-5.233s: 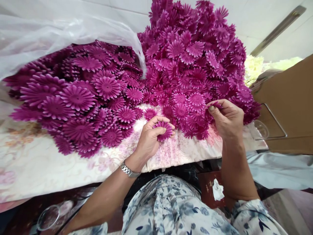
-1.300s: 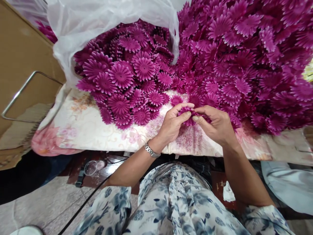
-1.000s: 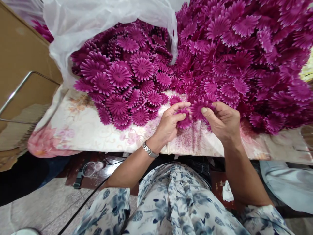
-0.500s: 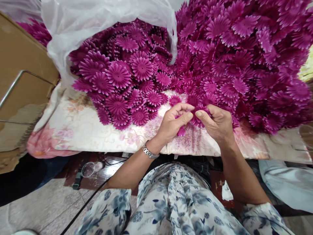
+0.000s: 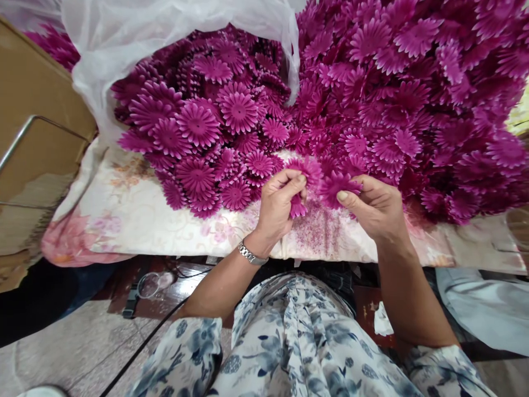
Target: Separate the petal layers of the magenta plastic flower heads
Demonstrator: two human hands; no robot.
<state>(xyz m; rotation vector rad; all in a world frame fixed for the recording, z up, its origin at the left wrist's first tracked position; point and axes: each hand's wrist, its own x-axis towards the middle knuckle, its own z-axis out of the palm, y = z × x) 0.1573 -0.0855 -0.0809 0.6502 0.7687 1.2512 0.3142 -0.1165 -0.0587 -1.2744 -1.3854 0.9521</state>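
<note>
My left hand (image 5: 280, 203) is clamped on a magenta daisy-shaped fabric flower head (image 5: 298, 208). My right hand (image 5: 374, 207) pinches a second magenta flower head (image 5: 335, 184). Both are over the floral-cloth desk (image 5: 144, 220), just beside the loose magenta flower pile (image 5: 413, 82).

Bright, even daylight; soft shadows; colours saturated; wide-angle stretch at edges; corners slightly blurred.

Matt, ribbed purple flower pieces (image 5: 238, 111); filmy translucent plastic bag (image 5: 136, 33); printed cloth cover (image 5: 136, 215); shiny metal watch (image 5: 249, 254).
</note>
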